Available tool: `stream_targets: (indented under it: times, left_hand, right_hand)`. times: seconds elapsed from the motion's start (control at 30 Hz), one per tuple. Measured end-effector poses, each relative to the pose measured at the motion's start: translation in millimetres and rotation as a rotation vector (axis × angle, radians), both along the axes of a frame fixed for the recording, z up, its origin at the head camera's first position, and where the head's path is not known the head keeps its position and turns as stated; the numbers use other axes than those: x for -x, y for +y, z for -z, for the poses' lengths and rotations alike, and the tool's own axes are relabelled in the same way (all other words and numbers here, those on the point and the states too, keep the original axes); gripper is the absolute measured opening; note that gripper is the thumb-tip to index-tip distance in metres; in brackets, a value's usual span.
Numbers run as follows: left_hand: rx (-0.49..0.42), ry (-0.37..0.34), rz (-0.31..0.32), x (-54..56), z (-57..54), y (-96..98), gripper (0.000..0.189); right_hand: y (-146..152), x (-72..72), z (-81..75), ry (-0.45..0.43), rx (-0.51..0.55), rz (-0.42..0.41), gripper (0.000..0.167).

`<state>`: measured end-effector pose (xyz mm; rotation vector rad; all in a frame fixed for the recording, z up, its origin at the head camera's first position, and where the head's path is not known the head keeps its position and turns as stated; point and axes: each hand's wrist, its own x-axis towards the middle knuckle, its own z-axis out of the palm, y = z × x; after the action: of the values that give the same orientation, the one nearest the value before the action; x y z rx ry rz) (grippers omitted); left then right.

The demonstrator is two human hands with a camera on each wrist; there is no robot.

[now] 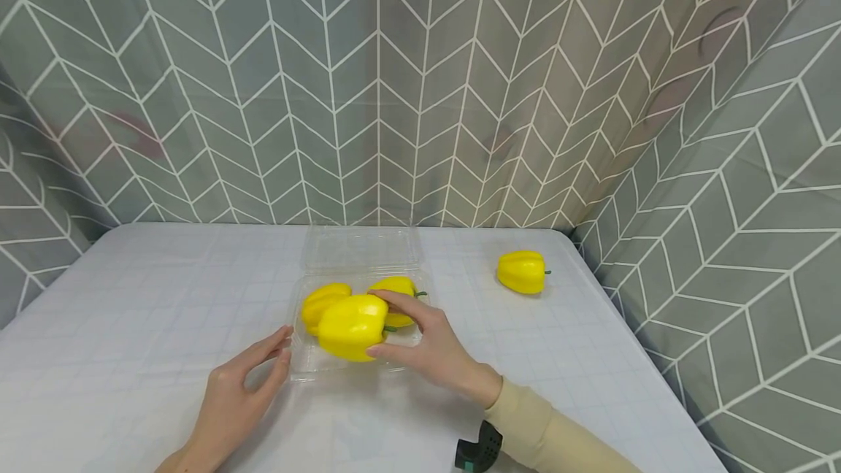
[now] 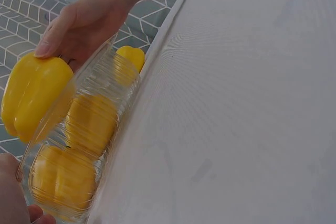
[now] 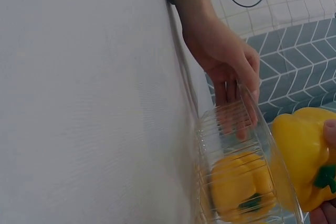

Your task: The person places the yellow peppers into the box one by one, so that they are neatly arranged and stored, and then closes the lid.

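My right hand (image 1: 436,345) grips a yellow bell pepper (image 1: 351,327) between thumb and fingers, its green stem pointing right. This pepper is above the clear plastic container (image 1: 305,365), higher than the rim in both wrist views. Two more yellow peppers lie inside: one at the back left (image 1: 322,301), the other at the back right (image 1: 394,285), partly covered by the held pepper and my fingers. At the container's left edge, my left hand (image 1: 239,389) holds the side wall with thumb and fingertips; the right wrist view shows its fingers (image 3: 227,121) through the plastic.
Another yellow bell pepper (image 1: 522,272) lies on the white-covered table (image 1: 151,290) to the right. Hinged open, the container's clear lid (image 1: 361,248) lies toward the back edge. Grey patterned curtains (image 1: 394,93) stand behind and at the sides.
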<state>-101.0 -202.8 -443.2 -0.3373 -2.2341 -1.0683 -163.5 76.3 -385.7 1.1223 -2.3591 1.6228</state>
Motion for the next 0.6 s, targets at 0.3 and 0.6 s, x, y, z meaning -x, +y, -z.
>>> stream_targets:
  times: [0.3,0.6]
  left_hand:
    - [-0.009,-0.004,0.008,0.1,0.5,0.6,0.042]
    - [-0.007,-0.013,0.006,-0.4,-0.2,0.3,0.042]
  right_hand:
    - [-12,-1.1,-1.0,-0.054,-0.044,-0.037,0.066]
    - [-23,-4.1,-5.1,-0.131,-0.11,-0.004,0.069]
